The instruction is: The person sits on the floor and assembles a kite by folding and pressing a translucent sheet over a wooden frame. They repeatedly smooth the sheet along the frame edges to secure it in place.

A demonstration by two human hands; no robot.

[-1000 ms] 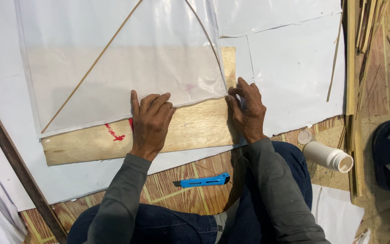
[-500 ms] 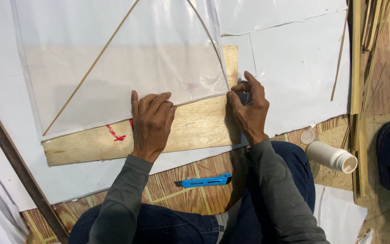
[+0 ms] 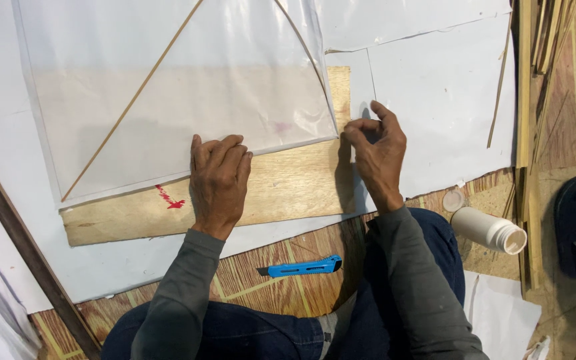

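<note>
Floor-level craft workshop: bamboo strips, plywood board, blue utility knife, paper sheets.

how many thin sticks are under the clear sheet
2: a long stick slanting from the sheet's lower left corner up to the top, and a curved stick along its right edge. Both leave the frame above.

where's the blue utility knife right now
The blue utility knife lies on the patterned mat between the person's forearms, just below the wooden board.
</note>
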